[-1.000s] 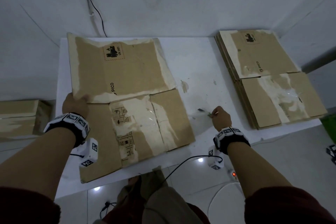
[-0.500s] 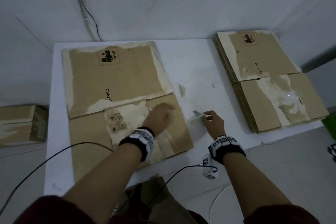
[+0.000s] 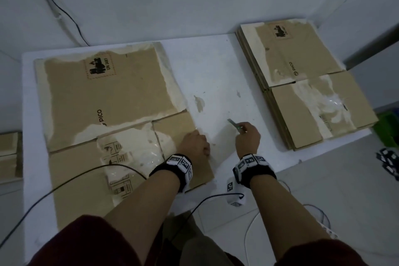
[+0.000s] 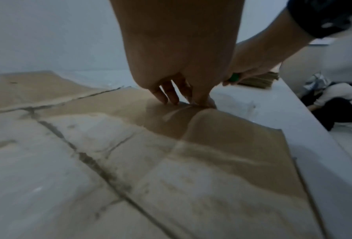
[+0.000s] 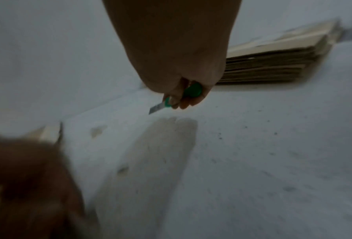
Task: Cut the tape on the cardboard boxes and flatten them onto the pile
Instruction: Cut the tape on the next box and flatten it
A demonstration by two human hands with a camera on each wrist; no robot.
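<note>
The flattened brown cardboard box (image 3: 108, 114), light but floppy (judged), is gripped at its right edge by left hand (image 3: 195, 144) fingers (image 4: 166, 95); right hand (image 3: 248, 138) clenches the green utility knife (image 5: 188, 93).

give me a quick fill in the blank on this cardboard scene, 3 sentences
1. The right hand holds a knife with a ____ handle.
2. The left hand rests on the ____ edge of the flattened box.
3. The pile of flattened boxes lies on the table's ____ side.

Missing words: green; right; right
</note>
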